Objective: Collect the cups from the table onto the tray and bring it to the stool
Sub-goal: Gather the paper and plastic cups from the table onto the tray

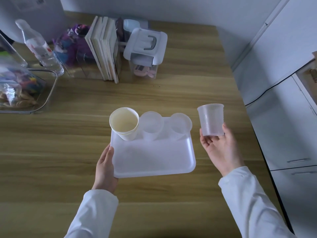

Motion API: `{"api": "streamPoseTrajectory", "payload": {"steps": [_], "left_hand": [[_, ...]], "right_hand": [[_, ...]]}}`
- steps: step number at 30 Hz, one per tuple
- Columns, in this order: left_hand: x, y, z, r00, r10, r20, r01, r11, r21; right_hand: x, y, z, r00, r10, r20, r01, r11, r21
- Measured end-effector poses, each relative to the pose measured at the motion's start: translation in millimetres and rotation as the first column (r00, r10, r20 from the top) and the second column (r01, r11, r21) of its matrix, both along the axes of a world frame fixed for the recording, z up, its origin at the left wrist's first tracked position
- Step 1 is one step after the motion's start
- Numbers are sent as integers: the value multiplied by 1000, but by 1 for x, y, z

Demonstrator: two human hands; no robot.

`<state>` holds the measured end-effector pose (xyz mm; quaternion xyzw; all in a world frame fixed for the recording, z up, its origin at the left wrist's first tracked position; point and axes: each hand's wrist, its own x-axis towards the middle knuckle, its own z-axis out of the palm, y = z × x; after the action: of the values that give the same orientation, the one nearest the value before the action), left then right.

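Note:
A white plastic tray (154,158) sits in the middle of the wooden table (51,152). My left hand (105,166) grips its near left edge, thumb over the rim. Along the tray's far side stand a white paper cup (124,123), seemingly nested in another, and two translucent plastic cups (152,125) (181,125). My right hand (218,145) holds another translucent plastic cup (211,121) upright by its base, in the air just right of the tray.
At the table's back stand a water bottle (38,47), upright books (104,48), a lidded clear box (145,52) and clear bins (25,86) with packets. White cabinets (283,117) run along the right edge of the table.

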<state>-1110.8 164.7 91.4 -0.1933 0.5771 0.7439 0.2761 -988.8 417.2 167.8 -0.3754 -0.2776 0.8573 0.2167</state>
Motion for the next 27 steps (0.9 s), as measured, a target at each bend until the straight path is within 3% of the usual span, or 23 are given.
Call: {"api": "streamPoseTrajectory", "payload": {"steps": [4, 8, 10, 13, 17, 21, 27], "left_hand": [[0, -1, 1, 1000, 8, -2, -8, 1000, -4], [1, -2, 2, 1000, 17, 4, -17, 1000, -3], [2, -2, 3, 1000, 22, 7, -22, 1000, -2], [3, -2, 4, 1000, 25, 9, -25, 1000, 0], [4, -2, 5, 1000, 25, 14, -25, 1000, -2], [5, -2, 7, 999, 29, 14, -29, 1000, 9], [6, -2, 8, 999, 30, 21, -30, 1000, 9]], "right_hand": [[-2, 0, 0, 994, 56, -94, -51, 997, 57], [-6, 3, 4, 975, 200, -97, -160, 934, 318], [-10, 1, 7, 967, 255, 4, -229, 863, 451], [-15, -2, 7, 949, 210, 235, -312, 742, 594], [-25, -7, 3, 937, 222, 270, -349, 633, 691], [-31, -13, -2, 885, 181, 429, -460, 483, 745], [-35, -21, -7, 840, 126, 527, -528, 406, 746]]}}
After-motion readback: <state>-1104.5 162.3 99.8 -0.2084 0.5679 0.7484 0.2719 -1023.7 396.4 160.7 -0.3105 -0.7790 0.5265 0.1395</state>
